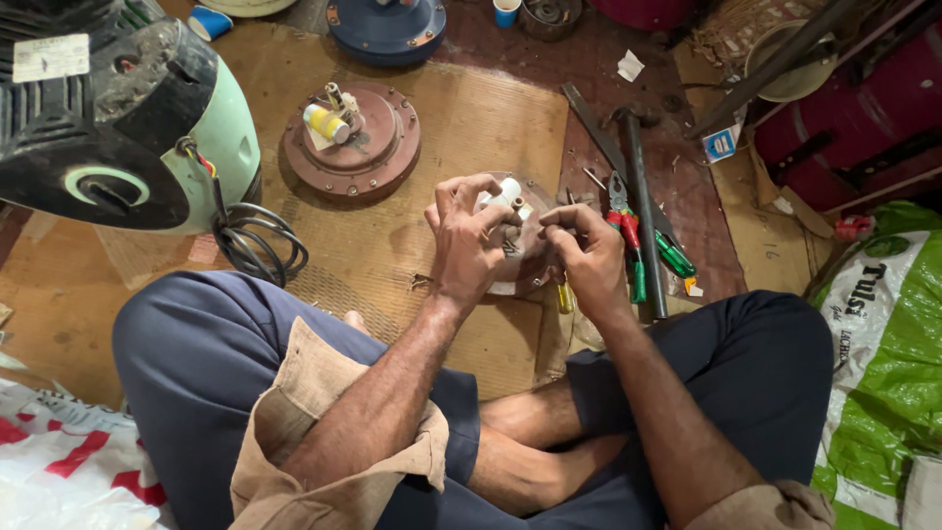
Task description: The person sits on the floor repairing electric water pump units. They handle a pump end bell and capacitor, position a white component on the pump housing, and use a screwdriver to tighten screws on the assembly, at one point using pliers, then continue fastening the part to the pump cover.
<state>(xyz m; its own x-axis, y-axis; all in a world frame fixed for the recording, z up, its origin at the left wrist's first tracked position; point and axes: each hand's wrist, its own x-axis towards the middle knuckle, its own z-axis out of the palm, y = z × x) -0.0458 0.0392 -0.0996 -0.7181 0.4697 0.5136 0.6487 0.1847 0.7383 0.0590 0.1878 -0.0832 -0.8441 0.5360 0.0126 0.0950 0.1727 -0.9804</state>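
Note:
I sit cross-legged on a woven mat, and both hands work over a round reddish-brown motor housing (535,257) lying in front of my legs. My left hand (469,240) grips a small white cylindrical part (506,193) on top of the housing. Fingers pinched, my right hand (589,257) holds thin wire ends beside that part; what exactly lies between the fingertips is hard to make out. A yellow-handled screwdriver (564,294) lies just under my right hand.
A second brown motor cover (383,147) with a yellow capacitor (325,123) lies further back. A pale green motor body (128,118) with a black cable stands at left. Red-handled pliers (624,218), green-handled screwdrivers (675,255), a hammer (643,196) and a flat file (599,137) lie at right.

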